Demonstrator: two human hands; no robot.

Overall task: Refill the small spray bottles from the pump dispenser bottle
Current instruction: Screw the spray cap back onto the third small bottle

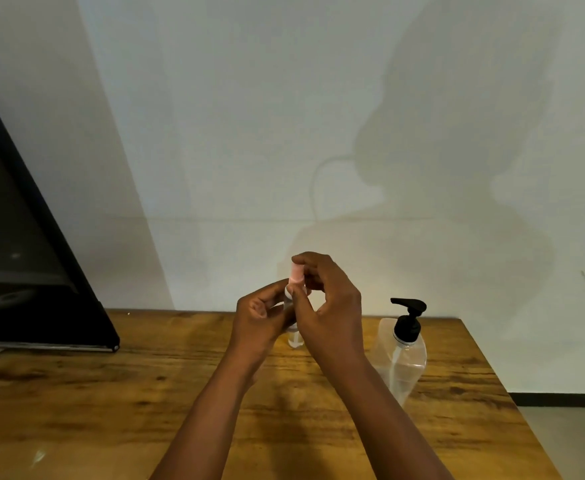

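No writing can be read on anything here. The left hand (261,315) curls its grip around the clear body of a small spray bottle (293,336), held upright above the wooden table (111,393). The right hand (325,299) pinches the bottle's pink cap (297,274) between thumb and fingers. The pump bottle (401,355) stands on the table just right of the hands.

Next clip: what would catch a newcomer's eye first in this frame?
Two hands meet mid-frame over the wooden table: the left hand grips a small spray bottle while the right hand pinches its pink cap. To their right stands the clear pump dispenser bottle with its black pump.
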